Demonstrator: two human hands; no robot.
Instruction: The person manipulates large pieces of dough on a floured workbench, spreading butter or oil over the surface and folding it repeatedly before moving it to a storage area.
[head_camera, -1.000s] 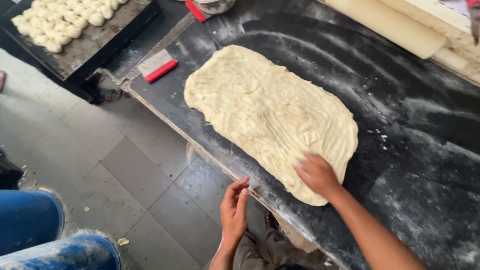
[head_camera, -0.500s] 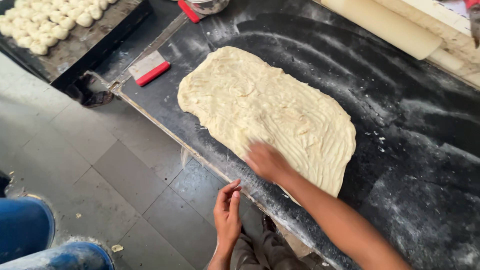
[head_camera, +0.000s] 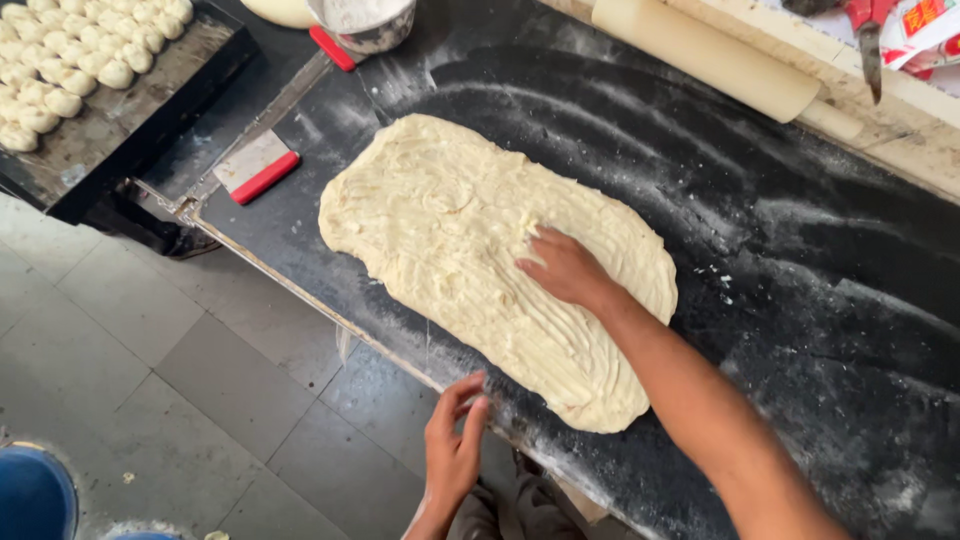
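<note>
1. One large sheet of dough, pale and long, lies flat on the dark floured worktop, with its long side running from upper left to lower right.
2. Right hand rests palm down on the middle of the dough, fingers close together and pointing to the left; it pinches nothing.
3. Left hand is off the dough, at the near edge of the worktop, fingers straight and loosely together, holding nothing.
4. Left of the dough lies a scraper with a red handle.
5. Behind it, a rolling pin lies along the far edge.
6. Far left, a tray carries small dough balls.
</note>
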